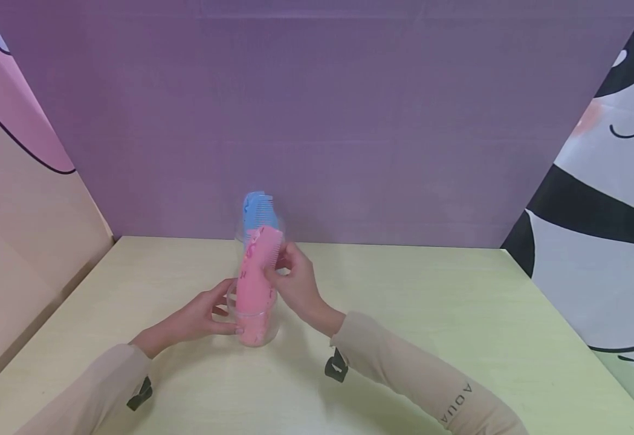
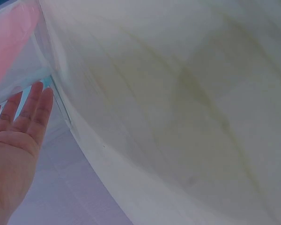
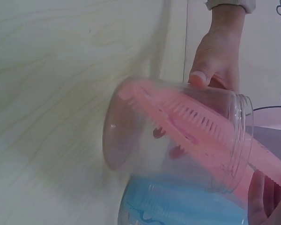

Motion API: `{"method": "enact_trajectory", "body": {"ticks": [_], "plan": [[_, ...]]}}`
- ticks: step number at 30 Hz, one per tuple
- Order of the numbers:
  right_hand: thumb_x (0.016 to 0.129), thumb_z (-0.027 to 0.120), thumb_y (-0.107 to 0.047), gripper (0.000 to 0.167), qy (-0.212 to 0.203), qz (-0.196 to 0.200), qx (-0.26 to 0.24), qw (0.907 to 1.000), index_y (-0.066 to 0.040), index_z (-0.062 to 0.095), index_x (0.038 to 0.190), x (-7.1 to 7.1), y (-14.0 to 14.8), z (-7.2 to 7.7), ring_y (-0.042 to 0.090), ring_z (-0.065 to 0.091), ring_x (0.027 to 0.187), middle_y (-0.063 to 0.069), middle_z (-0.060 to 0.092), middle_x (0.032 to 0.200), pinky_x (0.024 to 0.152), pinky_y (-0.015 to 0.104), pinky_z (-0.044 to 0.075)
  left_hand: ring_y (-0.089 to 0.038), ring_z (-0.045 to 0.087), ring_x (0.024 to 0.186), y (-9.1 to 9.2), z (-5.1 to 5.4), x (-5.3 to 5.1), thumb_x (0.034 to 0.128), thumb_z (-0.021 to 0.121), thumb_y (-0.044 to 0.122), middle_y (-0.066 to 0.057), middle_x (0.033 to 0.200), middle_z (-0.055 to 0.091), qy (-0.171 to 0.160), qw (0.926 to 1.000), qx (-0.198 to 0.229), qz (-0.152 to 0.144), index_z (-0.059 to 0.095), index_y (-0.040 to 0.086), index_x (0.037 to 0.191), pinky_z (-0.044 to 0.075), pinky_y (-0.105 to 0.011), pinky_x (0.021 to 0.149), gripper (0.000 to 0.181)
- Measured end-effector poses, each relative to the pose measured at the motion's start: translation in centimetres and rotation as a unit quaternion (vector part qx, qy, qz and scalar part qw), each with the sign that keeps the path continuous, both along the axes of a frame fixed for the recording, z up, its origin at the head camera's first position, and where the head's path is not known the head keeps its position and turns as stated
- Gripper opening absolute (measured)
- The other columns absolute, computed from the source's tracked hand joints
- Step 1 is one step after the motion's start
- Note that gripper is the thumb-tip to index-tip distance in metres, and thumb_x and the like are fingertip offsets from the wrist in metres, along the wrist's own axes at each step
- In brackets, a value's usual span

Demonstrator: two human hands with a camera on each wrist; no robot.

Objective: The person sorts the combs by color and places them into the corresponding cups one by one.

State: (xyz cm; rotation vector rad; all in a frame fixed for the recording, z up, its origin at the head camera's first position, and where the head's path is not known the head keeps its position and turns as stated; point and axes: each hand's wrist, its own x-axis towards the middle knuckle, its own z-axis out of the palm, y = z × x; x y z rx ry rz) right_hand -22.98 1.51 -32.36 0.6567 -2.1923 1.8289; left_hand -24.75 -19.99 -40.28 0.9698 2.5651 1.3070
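My left hand (image 1: 205, 313) holds a clear plastic jar (image 1: 272, 331) from its left side, thumb in front and fingers behind. Pink combs (image 1: 252, 281) stand in this jar, their upper part rising well above the rim. With thumb and fingers, my right hand (image 1: 299, 289) pinches a pink comb by its toothed edge, above the jar's mouth. In the right wrist view, pink combs (image 3: 192, 115) cross at a slant inside the jar; their exact number is unclear. Behind stands a second clear jar with blue combs (image 1: 259, 211), partly hidden by the pink ones.
Both jars are on a pale wood-grain table (image 1: 431, 314). A purple panel (image 1: 349, 121) closes off the back. Cartoon-printed panels stand at the left (image 1: 17, 199) and the right (image 1: 599, 205). Dark straps hang at both sleeves.
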Motion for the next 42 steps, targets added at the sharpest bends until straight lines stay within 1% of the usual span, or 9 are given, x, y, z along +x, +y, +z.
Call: {"method": "enact_trajectory", "body": {"ticks": [6,11,16,23,27,30,32,37,42], "plan": [[0.079,0.062,0.004,0.025,0.006,-0.026,0.010,0.9996,0.003,0.051,0.101,-1.3,0.0,-1.6,0.029,0.060,0.083,0.020,0.058,0.097,0.064,0.024,0.054,-0.027,0.059,0.104,-0.1,-0.1,-0.1,0.0743,0.076,0.025,-0.011,0.128,0.050,-0.003,1.0000,-0.005,0.000,0.028,0.011,0.138,0.052,-0.026,0.081,0.081],[0.080,0.062,0.003,0.029,-0.008,-0.029,0.007,0.9995,0.002,0.050,0.107,-1.7,0.0,-1.9,0.029,0.060,0.084,0.020,0.057,0.099,0.061,0.026,0.055,-0.028,0.058,0.104,0.0,-0.2,-0.2,0.0744,0.076,0.026,-0.013,0.128,0.049,-0.004,1.0000,-0.008,0.002,0.028,0.010,0.138,0.053,-0.027,0.081,0.081],[0.082,0.059,0.005,0.030,-0.015,-0.031,-0.011,0.9993,0.005,0.047,0.110,-1.1,0.0,-1.1,0.033,0.058,0.088,0.023,0.055,0.102,0.062,0.027,0.055,-0.029,0.058,0.106,0.0,-0.1,-0.2,0.0738,0.076,0.026,-0.013,0.131,0.048,-0.009,0.9999,-0.008,0.008,0.028,0.010,0.138,0.053,-0.030,0.082,0.082],[0.084,0.054,0.008,0.026,-0.003,-0.035,-0.037,0.9987,0.011,0.045,0.108,0.1,0.0,0.5,0.040,0.056,0.087,0.029,0.051,0.101,0.070,0.052,0.054,-0.030,0.057,0.106,0.1,-0.1,-0.1,0.0746,0.076,0.026,-0.015,0.132,0.047,-0.012,0.9998,-0.010,0.008,0.028,0.008,0.138,0.053,-0.033,0.083,0.081],[0.084,0.056,0.007,0.027,0.005,-0.045,-0.027,0.9986,0.010,0.046,0.109,0.1,0.0,0.7,0.039,0.057,0.086,0.029,0.053,0.098,0.067,0.034,0.056,-0.029,0.058,0.105,0.1,0.0,0.0,0.0734,0.077,0.027,-0.013,0.132,0.047,-0.015,0.9997,-0.011,0.016,0.029,0.010,0.138,0.053,-0.032,0.083,0.082],[0.083,0.057,0.007,0.029,0.008,-0.051,-0.022,0.9984,0.008,0.046,0.110,0.0,0.0,0.6,0.037,0.057,0.086,0.027,0.054,0.097,0.066,0.020,0.051,-0.028,0.058,0.105,0.1,0.0,0.0,0.0726,0.077,0.027,-0.012,0.131,0.047,-0.017,0.9996,-0.010,0.020,0.029,0.011,0.138,0.053,-0.030,0.083,0.083],[0.083,0.057,0.007,0.031,0.007,-0.051,-0.024,0.9984,0.007,0.046,0.112,-0.2,0.0,0.6,0.037,0.057,0.086,0.027,0.054,0.096,0.068,0.021,0.051,-0.027,0.058,0.105,0.1,0.0,0.1,0.0723,0.077,0.027,-0.010,0.131,0.048,-0.020,0.9996,-0.009,0.019,0.029,0.012,0.138,0.053,-0.029,0.083,0.083],[0.081,0.058,0.008,0.033,0.005,-0.053,-0.029,0.9982,0.007,0.046,0.112,-0.6,0.0,0.4,0.037,0.057,0.086,0.028,0.053,0.097,0.074,0.035,0.053,-0.026,0.058,0.106,0.1,0.0,0.0,0.0728,0.077,0.027,-0.010,0.132,0.047,-0.019,0.9997,-0.006,0.015,0.028,0.012,0.139,0.052,-0.025,0.082,0.084],[0.080,0.060,0.007,0.036,0.004,-0.050,-0.033,0.9982,0.005,0.047,0.114,-2.3,0.1,-1.1,0.035,0.057,0.084,0.027,0.054,0.097,0.069,0.023,0.050,-0.027,0.058,0.106,0.1,0.0,-0.1,0.0728,0.077,0.027,-0.010,0.132,0.048,-0.018,0.9997,-0.007,0.015,0.028,0.012,0.139,0.052,-0.025,0.082,0.084]]}}
